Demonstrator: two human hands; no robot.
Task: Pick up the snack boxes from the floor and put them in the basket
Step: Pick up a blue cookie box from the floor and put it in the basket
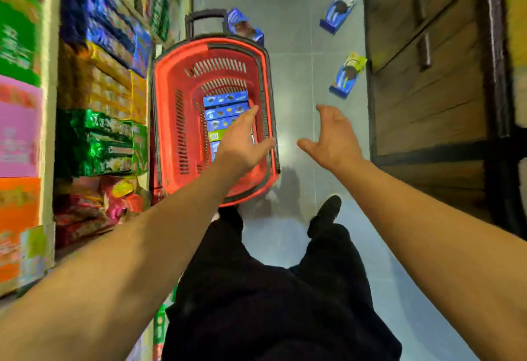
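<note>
No readable text anywhere; motion blur smears all print. Blue snack boxes in red basket (171, 109) at frame centre (225, 98): white logo marks, illegible. Three blue boxes on floor, upper centre (242, 27), upper right (339, 9) and right of centre (346, 75): cookie pictures, lettering unreadable. Shelf packages (97, 138) along left edge: coloured blurs, no legible brand or number.

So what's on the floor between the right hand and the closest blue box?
Nothing: in the head view only bare grey floor lies between the right hand and the nearest blue box.
</note>
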